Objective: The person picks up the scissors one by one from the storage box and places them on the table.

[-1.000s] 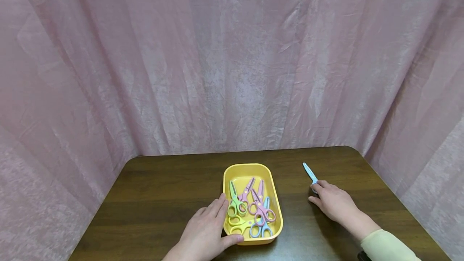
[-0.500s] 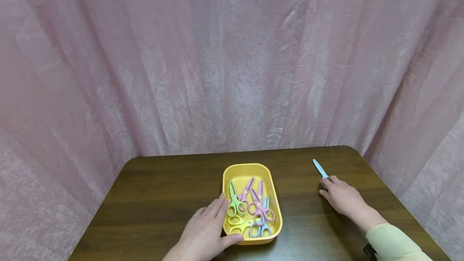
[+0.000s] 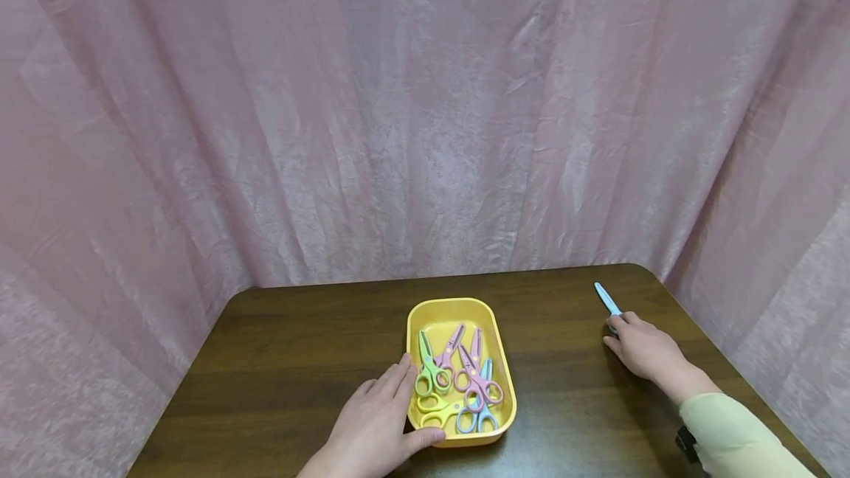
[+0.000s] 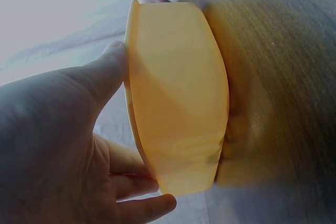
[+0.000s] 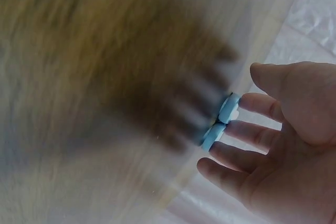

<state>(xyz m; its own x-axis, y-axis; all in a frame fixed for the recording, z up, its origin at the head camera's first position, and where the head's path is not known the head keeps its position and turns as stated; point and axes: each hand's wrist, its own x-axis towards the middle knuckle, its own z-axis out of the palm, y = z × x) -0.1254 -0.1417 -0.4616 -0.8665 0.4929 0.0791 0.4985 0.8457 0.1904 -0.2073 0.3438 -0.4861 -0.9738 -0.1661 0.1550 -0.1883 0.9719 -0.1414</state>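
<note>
Clearly, a stretch of worktop (image 3: 299,345) parts the yellow tray (image 3: 451,312) from the loose blue scissors (image 3: 606,297)

A pink curtain (image 3: 425,131) hangs behind the dark wooden worktop, and the yellow tray sits near the middle, its long side running away from the person. The left grip (image 3: 375,415) is the nearer one to it: relaxed fingers lie along the left wall and the thumb rests on the near rim, nothing clenched.

Past a pale green sleeve (image 3: 737,430), the right grip (image 3: 643,345) lies well to the right, its fingertips touching the handles of the loose blue scissors without curling round them. The scissors lie just ahead of it and slightly to its left, near the worktop's far right. Their blades point to the far edge; the long axis slants from near right to far left, roughly in line with the sleeve. The yellow tray is off to their left, across that axis rather than along it.

Only the head view shows what the tray holds: green scissors (image 3: 430,364), pink scissors (image 3: 470,369) overlapping too much to count, yellow scissors (image 3: 451,410) and another blue pair (image 3: 482,408). Only the right wrist view shows the handle loops (image 5: 229,108) edge-on, with the thumb apart from them.
</note>
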